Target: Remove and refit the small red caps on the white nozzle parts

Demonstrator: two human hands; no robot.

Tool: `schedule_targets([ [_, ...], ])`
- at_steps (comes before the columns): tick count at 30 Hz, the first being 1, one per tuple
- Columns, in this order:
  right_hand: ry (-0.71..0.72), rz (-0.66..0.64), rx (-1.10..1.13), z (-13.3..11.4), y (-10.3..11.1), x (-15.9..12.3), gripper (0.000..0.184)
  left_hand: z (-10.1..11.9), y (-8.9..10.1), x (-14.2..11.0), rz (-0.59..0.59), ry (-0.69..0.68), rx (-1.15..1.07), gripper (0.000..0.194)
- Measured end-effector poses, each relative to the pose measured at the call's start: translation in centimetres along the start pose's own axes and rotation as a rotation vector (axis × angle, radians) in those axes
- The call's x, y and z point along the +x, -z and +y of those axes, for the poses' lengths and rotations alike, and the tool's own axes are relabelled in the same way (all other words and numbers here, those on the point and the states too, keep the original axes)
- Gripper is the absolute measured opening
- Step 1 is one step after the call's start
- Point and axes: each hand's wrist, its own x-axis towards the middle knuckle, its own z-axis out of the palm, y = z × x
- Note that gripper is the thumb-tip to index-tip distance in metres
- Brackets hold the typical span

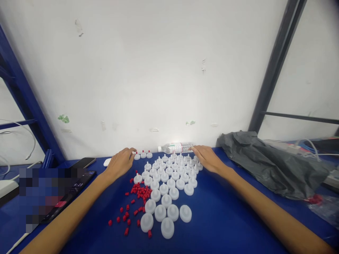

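My left hand reaches to the back of the table, its fingers bent closed at the leftmost of three white nozzle caps with red tips standing in a row by the wall. The thumb is mostly hidden. My right hand lies at the far right of the spread, fingers stretched out by the base of a clear bottle lying on its side. Between my arms stand many white nozzle caps, mostly upright with bare spouts. Small red tip caps lie scattered to their left.
Phones and a white cable lie at the left. A crumpled dark grey plastic bag covers the right of the blue table. Behind are a white wall and metal posts. A small white object sits beside my left hand.
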Motion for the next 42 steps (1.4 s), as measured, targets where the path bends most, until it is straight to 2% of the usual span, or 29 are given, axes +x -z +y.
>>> schedule_targets([
  [3, 0.031, 0.014, -0.016, -0.3, 0.2, 0.0, 0.048, -0.4, -1.1, 2.1, 0.001, 0.025, -0.001, 0.046],
  [6, 0.06, 0.043, -0.021, -0.8, 0.5, 0.1, 0.045, -0.6, -1.8, 3.4, -0.021, 0.024, -0.018, 0.036],
  [8, 0.074, 0.075, -0.019, -1.4, 0.8, 0.1, 0.043, -0.4, -1.5, 3.4, -0.006, 0.021, -0.036, 0.031],
  [11, 0.097, 0.127, -0.005, -2.8, 1.2, 0.1, 0.037, 0.7, 0.1, 1.9, 0.066, 0.026, -0.088, 0.031],
  [14, 0.154, 0.155, 0.02, -5.3, 1.7, -0.2, 0.029, 2.9, 2.3, -0.7, 0.12, -0.016, -0.18, 0.033],
  [16, 0.218, 0.151, 0.043, -7.5, 2.0, -0.7, 0.034, 4.7, 3.2, -2.7, 0.151, -0.063, -0.246, 0.031],
  [18, 0.254, 0.143, 0.058, -9.7, 2.2, -1.2, 0.054, 6.4, 3.5, -4.4, 0.232, -0.164, -0.394, 0.025],
  [20, 0.304, 0.123, 0.076, -11.7, 2.0, -1.7, 0.069, 7.6, 3.0, -5.7, 0.312, -0.361, -0.454, 0.019],
  [21, 0.33, 0.115, 0.083, -12.4, 1.8, -1.9, 0.07, 7.9, 2.6, -6.1, 0.368, -0.487, -0.467, 0.017],
  [23, 0.389, 0.112, 0.091, -13.2, 1.3, -2.1, 0.059, 8.3, 1.7, -6.6, 0.456, -0.712, -0.424, 0.017],
  [24, 0.413, 0.121, 0.094, -13.4, 1.1, -2.1, 0.053, 8.3, 1.4, -6.7, 0.487, -0.776, -0.381, 0.018],
  [26, 0.444, 0.149, 0.101, -13.2, 0.6, -2.2, 0.047, 8.3, 1.2, -6.8, 0.516, -0.813, -0.262, 0.017],
  [29, 0.448, 0.158, 0.128, -12.8, 0.2, -2.2, 0.054, 8.5, 1.3, -6.9, 0.506, -0.786, -0.054, 0.012],
  [32, 0.444, 0.13, 0.141, -12.6, 0.0, -2.0, 0.051, 9.0, 1.4, -7.1, 0.446, -0.762, 0.097, 0.019],
  [34, 0.452, 0.13, 0.113, -12.1, 0.1, -1.7, 0.041, 9.1, 1.5, -7.1, 0.387, -0.721, 0.082, 0.02],
  [36, 0.427, 0.153, 0.061, -10.6, 0.5, -1.2, 0.029, 8.7, 1.7, -6.9, 0.344, -0.621, -0.014, 0.027],
  [38, 0.3, 0.187, 0.006, -8.3, 1.1, -0.7, 0.022, 7.5, 2.2, -6.4, 0.331, -0.449, -0.103, 0.035],
  [40, 0.048, 0.203, -0.081, -5.4, 1.9, -0.2, 0.02, 5.8, 2.7, -5.5, 0.318, -0.256, -0.106, 0.037],
  [42, -0.075, 0.222, -0.109, -2.7, 2.5, 0.1, 0.021, 3.8, 2.9, -4.5, 0.274, -0.169, -0.044, 0.036],
])
